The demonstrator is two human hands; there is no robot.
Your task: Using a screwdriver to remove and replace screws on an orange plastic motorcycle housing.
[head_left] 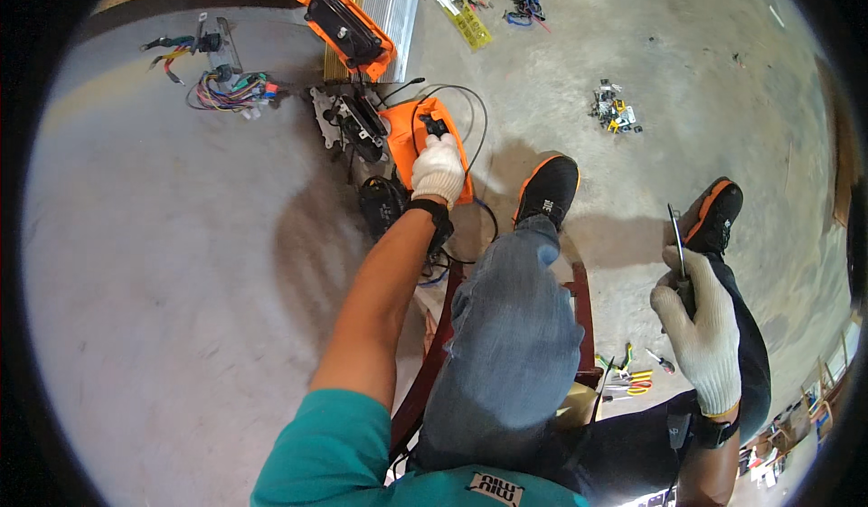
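Observation:
My left hand [439, 171], in a white knit glove, reaches over an orange plastic casing [403, 138]. Its fingers are closed on a small black part [435, 127] above the casing. A thin black cable [486, 123] loops around beside that hand. My right hand [710, 331], also gloved, is held off to the right above my leg. It grips a screwdriver [677, 236] by its dark handle, with the metal shaft pointing up and away. Just left of the casing sits a metal-and-black assembly [348, 123].
A second orange-and-black unit [345, 30] rests on a ribbed silver metal block [393, 32]. Bundled colored wires [237, 93] lie at far left. Small parts [615, 109] are piled on the floor beyond my feet. Pliers [630, 382] and another screwdriver [665, 362] lie below my right leg.

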